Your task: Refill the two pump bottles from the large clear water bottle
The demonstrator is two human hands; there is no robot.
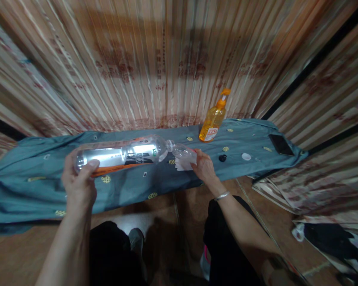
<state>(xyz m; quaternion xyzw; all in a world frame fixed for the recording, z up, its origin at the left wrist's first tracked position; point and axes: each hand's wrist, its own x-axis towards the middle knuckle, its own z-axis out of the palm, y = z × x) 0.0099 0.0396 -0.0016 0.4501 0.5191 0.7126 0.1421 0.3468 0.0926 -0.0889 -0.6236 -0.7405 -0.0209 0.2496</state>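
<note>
My left hand point(80, 178) is closed around the base end of a large clear plastic bottle point(140, 153). The bottle lies sideways above the cloth, neck to the right, with a silver, black and orange label. My right hand point(204, 165) grips a smaller clear plastic bottle point(180, 150), whose narrow end meets the mouth of the large one; whether they are joined I cannot tell. Just under the small bottle a white paper-like piece point(183, 164) shows, partly behind my right fingers.
An orange pump bottle point(213, 121) stands at the back of the blue-green cloth point(167, 182). To its right lie a small black item point(222, 158), a white disc point(246, 157) and a dark phone-like slab point(281, 144). A pleated curtain point(167, 59) hangs behind.
</note>
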